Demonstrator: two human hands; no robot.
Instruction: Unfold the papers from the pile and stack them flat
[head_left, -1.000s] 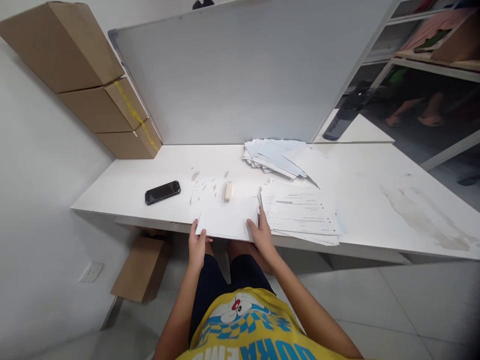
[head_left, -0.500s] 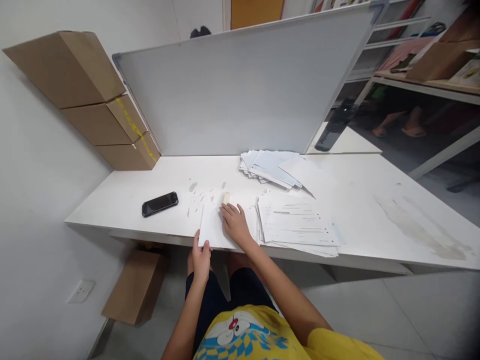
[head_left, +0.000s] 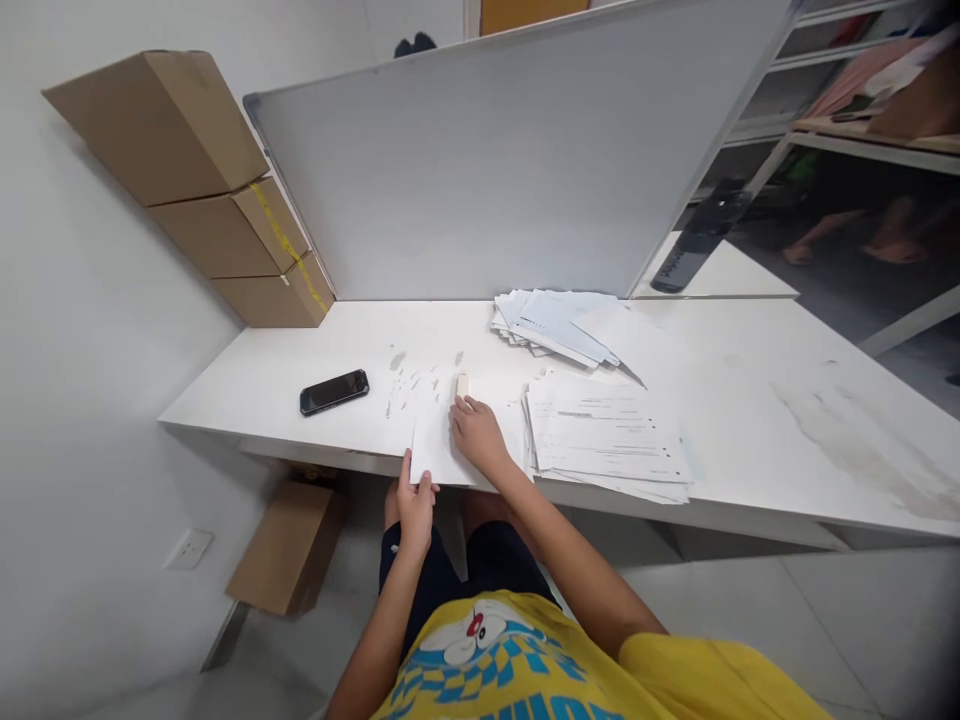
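A blank white sheet of paper point(head_left: 435, 450) lies at the desk's front edge, its near side jutting slightly over. My left hand point(head_left: 416, 505) pinches its near left corner, the thumb on top and the fingers at the side and below. Over the sheet, my right hand point(head_left: 478, 435) has its fingers curled in at the near end of a small cream-coloured block point(head_left: 463, 385), which looks like an eraser. The palm side of that hand is hidden. Just right of the sheet is a stack of printed papers point(head_left: 607, 430), its edges uneven.
Behind the stack lies a fanned pile of papers point(head_left: 555, 325). A black phone point(head_left: 334, 392) rests on the left of the white desk point(head_left: 360, 330). Cardboard boxes point(head_left: 225, 230) stand stacked at the back left, beside an upright whiteboard point(head_left: 487, 180). A dark bottle point(head_left: 686, 255) leans at the right.
My right hand's fingers have gone from spread flat on the sheet to curled at the cream block. My left hand keeps the sheet's corner. The whole view has shifted slightly.
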